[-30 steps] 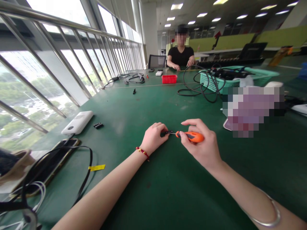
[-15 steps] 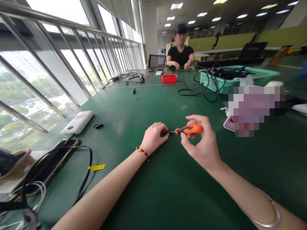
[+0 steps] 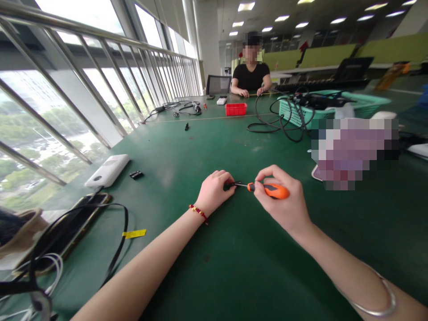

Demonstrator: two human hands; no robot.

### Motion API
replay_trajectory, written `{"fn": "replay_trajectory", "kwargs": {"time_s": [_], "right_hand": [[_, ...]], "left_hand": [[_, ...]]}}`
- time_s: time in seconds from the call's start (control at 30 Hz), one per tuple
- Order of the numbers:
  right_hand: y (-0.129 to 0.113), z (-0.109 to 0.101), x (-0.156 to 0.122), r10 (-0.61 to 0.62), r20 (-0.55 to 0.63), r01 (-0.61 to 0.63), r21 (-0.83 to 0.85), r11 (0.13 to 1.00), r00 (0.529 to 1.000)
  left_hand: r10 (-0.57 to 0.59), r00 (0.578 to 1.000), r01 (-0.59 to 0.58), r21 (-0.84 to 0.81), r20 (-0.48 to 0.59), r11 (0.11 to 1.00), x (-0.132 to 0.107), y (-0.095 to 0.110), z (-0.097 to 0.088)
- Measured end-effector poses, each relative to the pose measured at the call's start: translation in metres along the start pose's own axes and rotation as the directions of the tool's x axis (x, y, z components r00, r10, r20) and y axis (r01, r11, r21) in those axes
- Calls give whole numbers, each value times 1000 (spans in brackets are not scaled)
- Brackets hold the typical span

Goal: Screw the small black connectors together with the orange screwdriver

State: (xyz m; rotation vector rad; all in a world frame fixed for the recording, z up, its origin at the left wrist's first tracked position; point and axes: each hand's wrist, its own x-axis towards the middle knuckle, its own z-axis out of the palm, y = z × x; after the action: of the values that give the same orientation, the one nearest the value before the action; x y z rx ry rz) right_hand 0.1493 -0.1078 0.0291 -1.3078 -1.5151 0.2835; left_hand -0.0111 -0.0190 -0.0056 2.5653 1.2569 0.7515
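Observation:
Between the fingers and thumb of my right hand [image 3: 284, 198] is an orange and black screwdriver [image 3: 276, 191], its metal shaft pointing left. My left hand [image 3: 216, 191] rests on the green table [image 3: 214, 267], pinching a small black part [image 3: 228, 185] that the fingers mostly cover. The shaft's tip meets the right end of that part; whether it sits in a screw is too small to see. A similar small black piece [image 3: 136, 174] lies to the left, and another black piece [image 3: 187, 127] farther back.
At left are a white power bank [image 3: 107, 170], a phone [image 3: 72, 229] and looped cables. A red tray [image 3: 236, 109] stands toward the back. The teal basket [image 3: 296, 115] at right holds cables and dark items. A person [image 3: 251, 76] sits at the far end.
My right hand has shifted its grip: the fingers closed further round the screwdriver, whose handle moved slightly right and down. My left hand has stayed in place.

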Motion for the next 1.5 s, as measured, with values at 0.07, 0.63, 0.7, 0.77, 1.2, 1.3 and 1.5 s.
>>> {"fn": "replay_trajectory", "kwargs": {"time_s": [0.07,0.63,0.7,0.77,1.2,1.3,1.5], "right_hand": [[0,0,0,-30,23,30,15,999,999],[-2,2,-3,7,58,-9,25,1000,998],[-2,2,-3,-14,24,13,53,999,1000],[-1,3,-2,-38,-8,39,73,997,999],[18,3,-2,-3,-227,42,163,986,974],[36,3,7,41,-309,12,166,986,950],[71,10,26,171,-322,-116,183,976,931]], "left_hand": [[-5,1000,5,2,2,1000,0,0,0],[-5,1000,5,13,0,1000,0,0,0],[-7,1000,7,8,6,1000,0,0,0],[-7,1000,7,0,4,1000,0,-1,0],[-11,1000,12,-40,1,999,1,-5,0],[-25,1000,25,-36,0,999,1,-3,-1],[-53,998,50,-91,-32,995,3,-1,-2]]}}
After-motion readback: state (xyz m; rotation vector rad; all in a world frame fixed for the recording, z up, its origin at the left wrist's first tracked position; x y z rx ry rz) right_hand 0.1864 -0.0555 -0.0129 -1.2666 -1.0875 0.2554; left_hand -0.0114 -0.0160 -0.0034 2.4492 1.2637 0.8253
